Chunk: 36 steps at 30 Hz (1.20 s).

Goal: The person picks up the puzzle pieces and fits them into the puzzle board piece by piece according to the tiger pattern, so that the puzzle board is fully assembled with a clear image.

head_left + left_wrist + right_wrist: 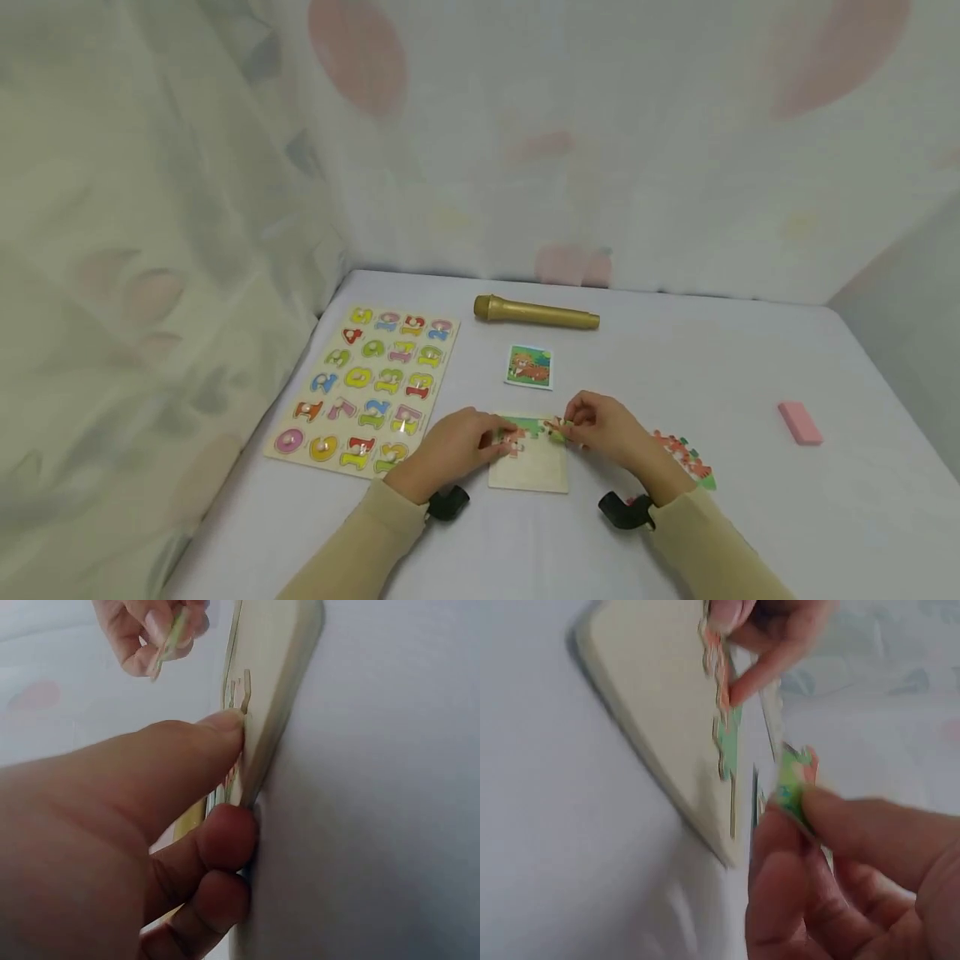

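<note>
A square wooden puzzle board (528, 472) lies between the two hands, with several joined pieces, green and orange, along its far left part. My left hand (456, 443) holds the board at its left side; in the left wrist view the thumb (225, 726) presses near the pieces and other fingertips are at the board's edge. Just above the board's far right corner, my right hand (611, 429) pinches a green and orange puzzle piece (789, 780) between thumb and fingers. More loose pieces (688, 460) lie in a pile beyond the right wrist, partly hidden by it.
A picture card (529, 367) with an orange animal lies behind the board. Farther back is a gold toy microphone (536, 313). A number puzzle board (348, 400) covers the table's left side, close to the left forearm. A pink block (800, 422) lies at the right.
</note>
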### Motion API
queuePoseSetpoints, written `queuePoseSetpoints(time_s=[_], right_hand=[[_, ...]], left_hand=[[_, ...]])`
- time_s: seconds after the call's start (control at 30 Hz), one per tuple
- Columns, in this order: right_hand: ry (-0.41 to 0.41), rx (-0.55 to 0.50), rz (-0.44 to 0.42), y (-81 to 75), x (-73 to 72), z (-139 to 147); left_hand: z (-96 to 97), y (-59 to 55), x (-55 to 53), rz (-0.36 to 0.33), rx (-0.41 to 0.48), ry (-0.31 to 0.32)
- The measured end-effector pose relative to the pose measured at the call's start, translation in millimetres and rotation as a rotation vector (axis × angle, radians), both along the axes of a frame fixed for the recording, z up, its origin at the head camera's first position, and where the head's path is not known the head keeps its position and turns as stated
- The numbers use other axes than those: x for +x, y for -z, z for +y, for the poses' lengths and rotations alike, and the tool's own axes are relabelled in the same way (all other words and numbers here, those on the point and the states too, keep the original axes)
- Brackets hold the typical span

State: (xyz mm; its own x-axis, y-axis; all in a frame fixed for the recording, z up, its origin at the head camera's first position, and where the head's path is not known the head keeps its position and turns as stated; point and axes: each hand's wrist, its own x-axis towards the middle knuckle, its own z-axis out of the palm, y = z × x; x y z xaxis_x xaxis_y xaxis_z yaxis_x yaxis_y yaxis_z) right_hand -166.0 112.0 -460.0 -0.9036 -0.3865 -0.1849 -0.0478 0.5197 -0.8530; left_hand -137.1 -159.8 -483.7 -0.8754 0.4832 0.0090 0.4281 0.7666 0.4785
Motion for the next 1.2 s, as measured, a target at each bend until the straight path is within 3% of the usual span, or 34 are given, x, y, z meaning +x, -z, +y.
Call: queuePoseSetpoints(time_s=[0.17, 0.37, 0.57, 0.77, 0.97, 1.07, 1.2], right_hand=[[-0.077, -0.111, -0.010, 0.2, 15.1, -5.8], [-0.018, -0.019, 0.100, 4.7, 28.6, -27.4], [-0.028, 0.042, 0.225, 9.5, 36.4, -59.0], [-0.091, 0.259, 0.506, 12.6, 49.0, -67.6], [-0.285, 0.520, 0.779, 9.9, 74.4, -60.6], [-0.342, 0.583, 0.814, 10.1, 84.4, -59.7], [-0.362, 0.614, 0.784, 11.0, 88.2, -61.9]], left_hand=[[-4.0, 0.4, -0.5, -0.024, 0.009, -0.010], [-9.7, 0.6, -2.1, -0.057, 0.046, -0.013], [-11.8, -0.7, -3.8, -0.085, 0.068, -0.022], [-9.1, 2.1, -3.9, -0.123, 0.087, -0.035], [-6.7, 2.4, -3.5, -0.125, 0.096, -0.054], [-6.8, 0.8, -3.4, -0.137, 0.106, -0.067], [-6.6, -1.9, -3.6, -0.161, 0.115, -0.085]])
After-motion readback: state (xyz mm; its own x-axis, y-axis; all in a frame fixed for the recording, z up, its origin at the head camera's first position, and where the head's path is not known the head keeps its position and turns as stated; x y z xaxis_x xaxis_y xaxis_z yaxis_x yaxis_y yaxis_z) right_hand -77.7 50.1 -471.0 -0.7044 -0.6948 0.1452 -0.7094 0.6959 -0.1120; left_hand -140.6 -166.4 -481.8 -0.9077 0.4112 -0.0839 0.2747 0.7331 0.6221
